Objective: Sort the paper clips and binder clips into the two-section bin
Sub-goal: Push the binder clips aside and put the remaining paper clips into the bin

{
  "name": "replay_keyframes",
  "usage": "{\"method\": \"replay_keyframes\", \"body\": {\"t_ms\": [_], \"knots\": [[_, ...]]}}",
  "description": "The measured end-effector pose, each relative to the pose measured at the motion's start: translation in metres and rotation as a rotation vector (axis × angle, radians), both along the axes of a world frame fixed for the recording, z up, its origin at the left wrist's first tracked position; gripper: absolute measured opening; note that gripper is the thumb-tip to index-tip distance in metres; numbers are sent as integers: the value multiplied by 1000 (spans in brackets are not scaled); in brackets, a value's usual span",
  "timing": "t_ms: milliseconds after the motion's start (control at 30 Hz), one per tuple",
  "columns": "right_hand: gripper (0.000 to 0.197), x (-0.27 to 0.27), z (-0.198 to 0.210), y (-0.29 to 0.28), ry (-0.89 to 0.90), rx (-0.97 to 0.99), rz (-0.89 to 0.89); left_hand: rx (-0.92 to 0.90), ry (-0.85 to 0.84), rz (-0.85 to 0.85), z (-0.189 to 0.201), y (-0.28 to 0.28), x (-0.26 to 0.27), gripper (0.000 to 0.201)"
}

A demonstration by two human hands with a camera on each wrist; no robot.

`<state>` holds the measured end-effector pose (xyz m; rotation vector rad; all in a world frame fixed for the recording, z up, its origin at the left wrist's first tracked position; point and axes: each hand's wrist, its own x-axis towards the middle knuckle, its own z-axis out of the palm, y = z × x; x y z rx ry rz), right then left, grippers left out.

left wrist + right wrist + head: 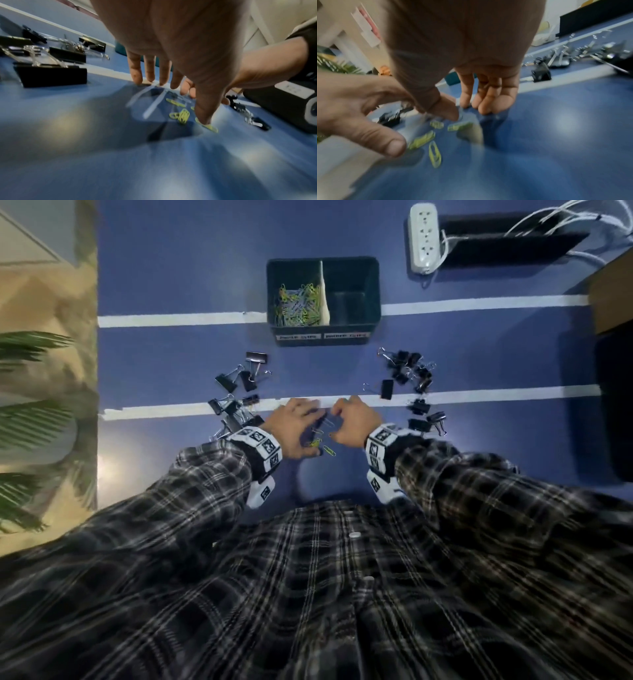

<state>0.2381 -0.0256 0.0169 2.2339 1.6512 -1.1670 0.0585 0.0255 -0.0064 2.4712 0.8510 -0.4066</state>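
Both hands over the last loose paper clips point(320, 441) on the blue worktop point(154, 364), prob. to rake them together for one pick-up. Left hand point(297, 429) spread wide, fingertips point(137, 75) down on the surface, holding nothing. Right hand point(354, 421) w/ fingers bent down, thumb near a clip; can't tell if it pinches one, too blurred. Clips are thin wire loops, yellow-green & grey. Binder clips point(239, 380) (black, wire handles) sit pushed aside L & R point(409, 369). Bin point(323, 337): left section has paper clips, right looks empty.
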Motion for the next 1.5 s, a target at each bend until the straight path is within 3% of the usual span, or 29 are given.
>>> {"method": "replay_keyframes", "body": {"t_ms": [67,200,400,600,833,967,1067,1133,1233,1333,1500], "knots": [[54,-2,-8,-14,2,38,-29,58,61,-65,0,-7,2,84],[63,-5,-8,-31,-4,79,45,132,46,-77,-1,-16,1,52],[25,-14,-7,-38,-103,217,276,80,36,88,-2,-31,-7,36],[30,-20,-7,-40,-162,182,308,36,62,199,1,-37,-8,26],[22,-15,-15,-38,-43,163,291,-79,85,231,2,-38,-14,20],[28,-9,-24,-38,204,158,-31,-62,66,249,0,-42,-18,17],[11,-4,-22,-31,501,88,-489,-94,20,320,-1,-44,-21,14],[16,0,-22,-26,728,10,-799,-120,-15,374,-3,-43,-24,13],[18,9,-16,-26,901,-56,-1091,-149,-25,422,-2,-40,-26,11],[21,11,-11,-31,997,-128,-1180,-199,-63,519,0,-35,-25,7],[33,-4,-12,-33,1031,-176,-1131,-362,-267,570,13,-29,-2,11]]}}
